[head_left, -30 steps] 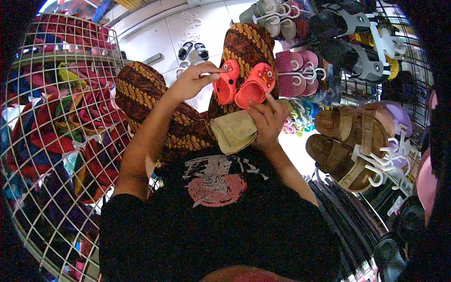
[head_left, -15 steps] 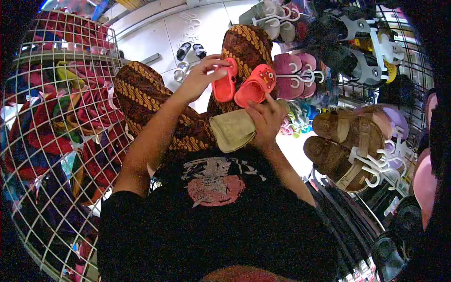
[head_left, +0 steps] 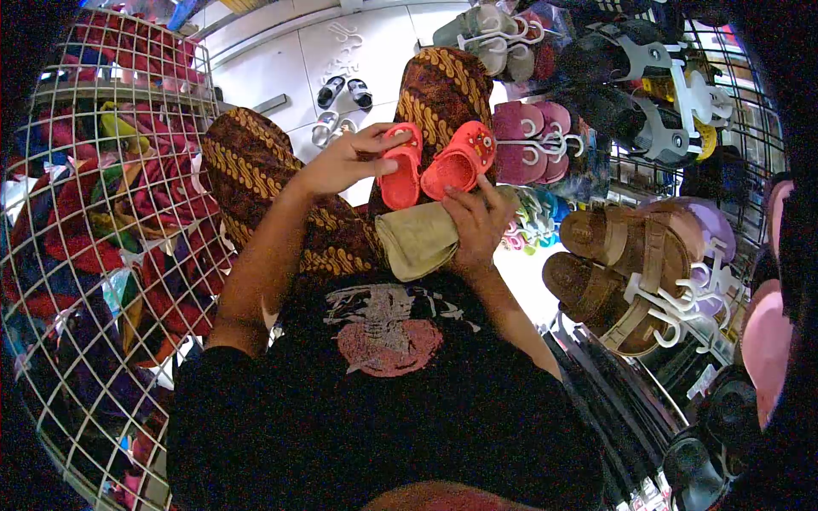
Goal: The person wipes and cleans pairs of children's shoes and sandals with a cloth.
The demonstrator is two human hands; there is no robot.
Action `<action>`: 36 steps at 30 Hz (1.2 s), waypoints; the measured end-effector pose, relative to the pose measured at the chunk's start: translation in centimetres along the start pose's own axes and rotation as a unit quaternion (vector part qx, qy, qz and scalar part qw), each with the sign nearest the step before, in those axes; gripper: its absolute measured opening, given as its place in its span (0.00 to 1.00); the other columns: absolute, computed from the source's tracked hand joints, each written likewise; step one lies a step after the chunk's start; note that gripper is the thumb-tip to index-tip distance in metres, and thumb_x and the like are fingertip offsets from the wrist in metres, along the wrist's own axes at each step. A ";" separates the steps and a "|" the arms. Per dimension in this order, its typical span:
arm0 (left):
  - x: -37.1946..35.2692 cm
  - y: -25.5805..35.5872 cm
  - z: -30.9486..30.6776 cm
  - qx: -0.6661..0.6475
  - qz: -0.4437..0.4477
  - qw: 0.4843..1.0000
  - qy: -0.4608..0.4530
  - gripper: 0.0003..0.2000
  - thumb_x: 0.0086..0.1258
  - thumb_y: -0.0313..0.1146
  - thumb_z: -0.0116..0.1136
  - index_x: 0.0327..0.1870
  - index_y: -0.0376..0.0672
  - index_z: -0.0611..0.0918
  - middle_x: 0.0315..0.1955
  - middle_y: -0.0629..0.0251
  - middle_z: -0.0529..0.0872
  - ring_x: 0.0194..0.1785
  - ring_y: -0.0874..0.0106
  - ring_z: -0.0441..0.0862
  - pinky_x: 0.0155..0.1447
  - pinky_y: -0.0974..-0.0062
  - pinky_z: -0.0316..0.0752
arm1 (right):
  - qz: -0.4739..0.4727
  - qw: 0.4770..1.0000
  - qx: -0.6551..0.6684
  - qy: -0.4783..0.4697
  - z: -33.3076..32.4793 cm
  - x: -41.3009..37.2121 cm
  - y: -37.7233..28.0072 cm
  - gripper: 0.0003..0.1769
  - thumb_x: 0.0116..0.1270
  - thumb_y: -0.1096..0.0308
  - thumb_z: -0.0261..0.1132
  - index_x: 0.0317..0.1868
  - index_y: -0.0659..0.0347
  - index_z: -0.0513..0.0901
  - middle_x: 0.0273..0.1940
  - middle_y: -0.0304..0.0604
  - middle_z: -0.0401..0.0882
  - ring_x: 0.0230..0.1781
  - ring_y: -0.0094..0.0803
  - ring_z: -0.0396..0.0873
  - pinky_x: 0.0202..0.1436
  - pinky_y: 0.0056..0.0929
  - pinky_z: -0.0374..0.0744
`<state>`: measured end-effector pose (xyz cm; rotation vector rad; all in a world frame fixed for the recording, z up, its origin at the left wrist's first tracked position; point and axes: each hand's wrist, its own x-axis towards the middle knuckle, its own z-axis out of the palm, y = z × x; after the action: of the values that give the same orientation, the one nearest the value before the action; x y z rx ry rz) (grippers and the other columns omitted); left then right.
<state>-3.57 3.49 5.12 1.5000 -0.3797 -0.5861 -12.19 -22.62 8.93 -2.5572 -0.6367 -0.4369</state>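
Two small coral-red clogs are held above my lap, side by side. My left hand (head_left: 345,162) pinches the left clog (head_left: 400,181) by its upper end, fingers closed on it. Charms dot the top of the right clog (head_left: 456,166), whose opening faces me. Fingers of my right hand (head_left: 481,221) are closed at the lower edge of that clog. A folded beige cloth (head_left: 416,238) is also in my right hand, tucked under the palm. Part of the cloth is covered by the hand.
A wire-mesh bin (head_left: 119,230) full of colourful wrapped goods stands on the left. Brown sandals (head_left: 618,272), pink slippers (head_left: 532,140) and other footwear hang on racks at right. Small shoes (head_left: 345,92) and white hangers lie on the tiled floor (head_left: 273,64) ahead.
My left hand has brought the left clog a little lower, toward me. The right clog has shifted slightly left and down, with my right hand still on it.
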 end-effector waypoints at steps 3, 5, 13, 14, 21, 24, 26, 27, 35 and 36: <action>-0.1 -0.3 -0.2 0.017 0.007 1.000 -0.016 0.21 0.77 0.38 0.59 0.68 0.43 0.77 0.71 0.56 0.69 0.72 0.66 0.68 0.74 0.70 0.63 | 0.004 1.000 0.004 -0.002 -0.1 0.1 -0.2 0.18 0.58 0.56 0.68 0.46 0.56 0.87 0.53 0.37 0.85 0.66 0.47 0.71 0.64 0.47 0.62; 0.1 -0.5 -0.1 0.021 0.020 0.999 -0.012 0.21 0.77 0.37 0.58 0.68 0.43 0.78 0.71 0.56 0.69 0.72 0.67 0.68 0.73 0.70 0.63 | 0.003 1.000 0.007 0.000 -0.2 0.2 -0.3 0.18 0.58 0.55 0.68 0.46 0.56 0.87 0.53 0.37 0.85 0.66 0.47 0.71 0.65 0.47 0.62; 1.0 -1.7 0.9 -0.037 -0.014 0.996 0.076 0.16 0.74 0.35 0.63 0.58 0.39 0.83 0.61 0.59 0.79 0.63 0.70 0.76 0.70 0.70 0.68 | 0.002 1.000 0.017 0.004 -0.3 0.5 -0.5 0.17 0.60 0.56 0.67 0.45 0.55 0.88 0.52 0.37 0.85 0.67 0.45 0.69 0.65 0.50 0.62; 1.2 -2.2 1.1 -0.060 0.004 0.994 0.086 0.14 0.73 0.35 0.64 0.54 0.38 0.83 0.59 0.60 0.81 0.61 0.71 0.77 0.69 0.71 0.69 | 0.003 1.000 0.017 0.001 -0.2 0.4 -0.4 0.18 0.58 0.56 0.66 0.46 0.55 0.87 0.53 0.38 0.84 0.68 0.46 0.69 0.65 0.52 0.62; 1.0 -0.9 2.1 -0.029 0.008 0.989 0.144 0.10 0.69 0.34 0.69 0.43 0.38 0.84 0.54 0.60 0.83 0.56 0.73 0.79 0.64 0.71 0.72 | 0.000 1.000 0.006 0.002 0.5 -0.3 0.1 0.20 0.57 0.54 0.65 0.48 0.53 0.85 0.56 0.39 0.82 0.69 0.48 0.68 0.66 0.57 0.61; 1.0 -1.4 2.1 -0.044 0.005 0.988 0.147 0.10 0.68 0.34 0.70 0.42 0.39 0.85 0.52 0.61 0.83 0.57 0.73 0.78 0.64 0.71 0.72 | -0.008 1.000 -0.008 0.005 0.2 0.1 -0.1 0.20 0.58 0.53 0.67 0.47 0.54 0.85 0.52 0.39 0.84 0.67 0.47 0.70 0.65 0.54 0.61; 1.3 -1.9 2.0 -0.028 0.032 0.990 0.137 0.11 0.68 0.33 0.70 0.46 0.40 0.84 0.53 0.62 0.83 0.57 0.73 0.79 0.65 0.71 0.71 | -0.013 1.000 -0.013 0.001 0.0 0.3 -0.2 0.20 0.57 0.52 0.69 0.46 0.55 0.86 0.51 0.39 0.85 0.66 0.48 0.70 0.65 0.52 0.61; 1.4 -1.3 2.0 -0.020 0.045 0.990 0.132 0.12 0.68 0.33 0.70 0.47 0.41 0.83 0.53 0.63 0.83 0.57 0.73 0.79 0.65 0.70 0.71 | -0.012 1.000 -0.008 -0.003 -0.1 0.4 -0.2 0.21 0.57 0.51 0.69 0.46 0.55 0.86 0.50 0.39 0.85 0.66 0.49 0.71 0.66 0.52 0.61; 1.6 1.7 3.8 0.311 0.102 0.939 0.108 0.23 0.71 0.46 0.62 0.61 0.42 0.77 0.53 0.53 0.77 0.56 0.53 0.73 0.69 0.60 0.62 | 0.002 0.989 0.147 -0.023 -1.0 3.0 2.7 0.23 0.46 0.54 0.75 0.40 0.58 0.86 0.42 0.40 0.86 0.60 0.50 0.73 0.65 0.48 0.68; 2.0 1.8 4.2 0.315 0.124 0.931 0.134 0.23 0.71 0.46 0.62 0.61 0.43 0.77 0.54 0.52 0.76 0.57 0.53 0.73 0.69 0.59 0.63 | -0.006 0.988 0.151 -0.040 -1.9 4.2 2.6 0.24 0.43 0.54 0.76 0.39 0.58 0.86 0.40 0.41 0.86 0.58 0.50 0.74 0.65 0.47 0.69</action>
<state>-4.12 -1.15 6.90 2.0761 -0.5652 -0.0403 -7.71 -24.12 11.30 -2.2930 -0.6908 -0.2218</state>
